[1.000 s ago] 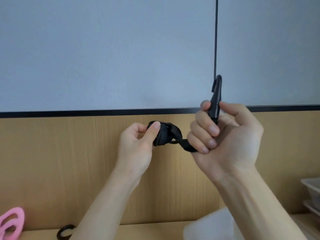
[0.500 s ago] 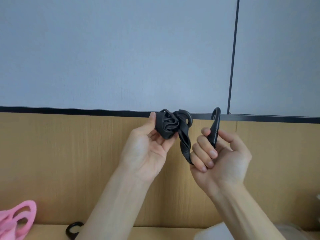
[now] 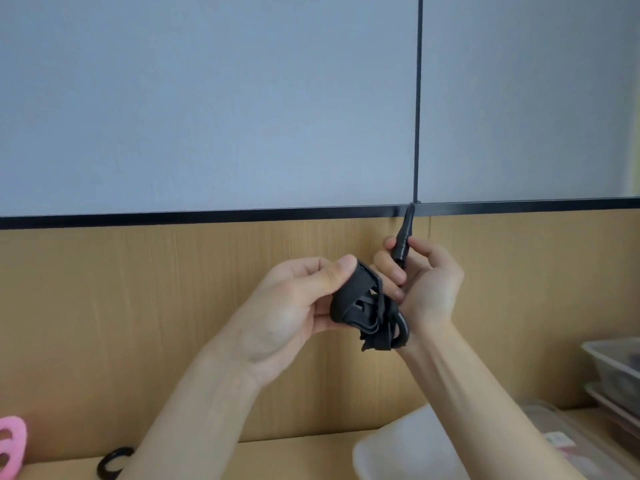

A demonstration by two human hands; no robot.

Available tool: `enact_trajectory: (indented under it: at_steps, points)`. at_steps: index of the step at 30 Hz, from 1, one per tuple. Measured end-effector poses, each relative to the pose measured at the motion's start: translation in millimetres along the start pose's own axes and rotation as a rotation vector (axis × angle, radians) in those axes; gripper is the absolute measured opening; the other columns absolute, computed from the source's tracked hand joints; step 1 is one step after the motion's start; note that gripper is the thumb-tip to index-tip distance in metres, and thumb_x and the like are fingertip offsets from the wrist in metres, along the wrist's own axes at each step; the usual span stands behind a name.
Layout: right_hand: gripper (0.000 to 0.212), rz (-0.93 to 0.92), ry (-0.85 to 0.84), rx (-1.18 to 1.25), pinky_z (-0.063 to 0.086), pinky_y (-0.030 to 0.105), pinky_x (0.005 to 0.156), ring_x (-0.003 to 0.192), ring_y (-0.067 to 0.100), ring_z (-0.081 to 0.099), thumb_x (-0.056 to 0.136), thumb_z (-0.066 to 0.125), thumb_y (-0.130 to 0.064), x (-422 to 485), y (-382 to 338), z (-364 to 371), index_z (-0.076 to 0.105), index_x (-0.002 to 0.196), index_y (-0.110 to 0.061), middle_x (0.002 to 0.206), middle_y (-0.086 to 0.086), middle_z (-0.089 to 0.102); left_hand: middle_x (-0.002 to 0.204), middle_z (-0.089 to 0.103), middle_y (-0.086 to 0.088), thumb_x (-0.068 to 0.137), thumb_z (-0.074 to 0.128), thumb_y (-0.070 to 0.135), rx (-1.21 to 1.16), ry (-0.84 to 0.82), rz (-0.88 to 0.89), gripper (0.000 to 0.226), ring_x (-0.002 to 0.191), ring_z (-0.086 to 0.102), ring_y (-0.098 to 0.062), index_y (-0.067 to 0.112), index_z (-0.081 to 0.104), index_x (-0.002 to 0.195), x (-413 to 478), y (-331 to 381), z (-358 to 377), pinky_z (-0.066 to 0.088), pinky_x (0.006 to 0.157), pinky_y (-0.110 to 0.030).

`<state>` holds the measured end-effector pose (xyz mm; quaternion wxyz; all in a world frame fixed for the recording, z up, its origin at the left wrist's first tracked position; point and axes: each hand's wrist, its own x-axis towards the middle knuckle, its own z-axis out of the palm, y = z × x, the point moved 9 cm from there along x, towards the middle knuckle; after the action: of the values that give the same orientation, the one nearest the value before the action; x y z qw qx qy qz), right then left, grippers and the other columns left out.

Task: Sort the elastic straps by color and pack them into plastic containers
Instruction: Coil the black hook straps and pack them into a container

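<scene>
Black strap (image 3: 360,306) held aloft in both hands

Raised above the surface (image 3: 298,459), before the wooden wall. Folded bundle pinched under left hand (image 3: 287,306) thumb; hook end (image 3: 403,237) gripped upright by curled right hand (image 3: 429,289) fingers. Pink strap (image 3: 10,445) lower left; plastic containers (image 3: 616,365) far right.

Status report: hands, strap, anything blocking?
Left hand grips bundled black strap. Right hand pinches its hook. White container below, nothing between.
</scene>
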<state>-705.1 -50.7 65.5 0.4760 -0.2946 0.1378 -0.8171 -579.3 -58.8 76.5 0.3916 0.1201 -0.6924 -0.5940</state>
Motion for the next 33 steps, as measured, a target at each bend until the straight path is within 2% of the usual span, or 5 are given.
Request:
enact_trajectory:
  at_steps: [7, 17, 22, 28, 33]
  points:
    - [0.024, 0.008, -0.047, -0.003, 0.012, 0.02, 0.037, 0.04, 0.009, 0.018, 0.091, 0.055, -0.032, -1.3, -5.2, 7.6, 0.049, 0.073, -0.017, 0.053, -0.004, 0.029, 0.088, 0.076, -0.012, 0.082, 0.071, 0.043, 0.211, 0.038, -0.024, 0.032, 0.082, 0.073, -0.022, 0.013, 0.066, 0.076, -1.7, -5.3, 0.4, 0.054, 0.079, -0.035]
    - [0.029, -0.111, -0.105, -0.077, 0.021, 0.025, 0.039, 0.043, 0.014, 0.021, 0.087, 0.044, -0.023, -1.1, -26.5, 15.4, 0.034, 0.06, -0.021, 0.051, -0.003, 0.027, 0.101, 0.078, -0.014, 0.098, 0.06, 0.03, 0.141, 0.119, -0.139, 0.029, 0.097, 0.075, -0.028, 0.002, 0.058, 0.097, 0.8, -23.3, -7.5, 0.06, 0.088, -0.044]
    - [0.016, -0.179, -0.263, -0.212, 0.033, 0.03, 0.049, 0.055, 0.021, 0.038, 0.078, 0.046, -0.021, -7.2, -24.9, 29.2, 0.039, 0.066, -0.014, 0.064, 0.006, 0.039, 0.103, 0.075, -0.021, 0.099, 0.059, 0.028, -0.006, 0.131, -0.185, 0.025, 0.094, 0.075, -0.035, 0.003, 0.055, 0.1, -0.9, -29.9, -3.2, 0.063, 0.074, -0.045]
    - [0.016, -0.46, -0.477, -0.849, 0.042, 0.033, 0.077, 0.082, 0.025, 0.047, 0.077, 0.04, -0.013, -31.3, -26.5, 62.8, 0.05, 0.084, -0.002, 0.084, 0.014, 0.048, 0.104, 0.074, -0.022, 0.1, 0.061, 0.03, 0.027, 0.187, -0.132, 0.029, 0.096, 0.075, -0.032, 0.001, 0.058, 0.098, 1.4, -26.6, -6.0, 0.063, 0.072, -0.043]
    - [0.026, -0.605, -0.525, -1.298, 0.045, 0.037, 0.076, 0.089, 0.025, 0.051, 0.078, 0.044, -0.011, -49.3, -11.3, 78.6, 0.048, 0.104, -0.017, 0.102, 0.001, 0.051, 0.088, 0.077, -0.013, 0.104, 0.055, 0.027, -0.017, 0.251, -0.023, 0.033, 0.087, 0.076, -0.023, -0.001, 0.07, 0.091, 1.2, -17.9, -11.4, 0.059, 0.065, -0.031]
